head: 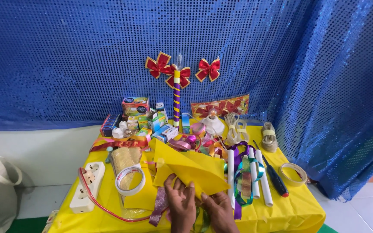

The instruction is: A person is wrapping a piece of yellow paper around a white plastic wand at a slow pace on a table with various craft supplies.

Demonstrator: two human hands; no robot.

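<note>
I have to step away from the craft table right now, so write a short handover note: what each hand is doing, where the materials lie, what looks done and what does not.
Left hand: fingers pinch the lower edge of the yellow folded sheet.
Right hand: grips the same sheet near its pointed corner.
Sheet: folded, lying over the middle of the yellow table.
Nearby: tape roll and white power strip to the left; white tubes, ribbons and screwdriver to the right.
Done: the sheet shows folds.
Left: no tape or ribbon is on it yet, as far as can be seen.
</note>
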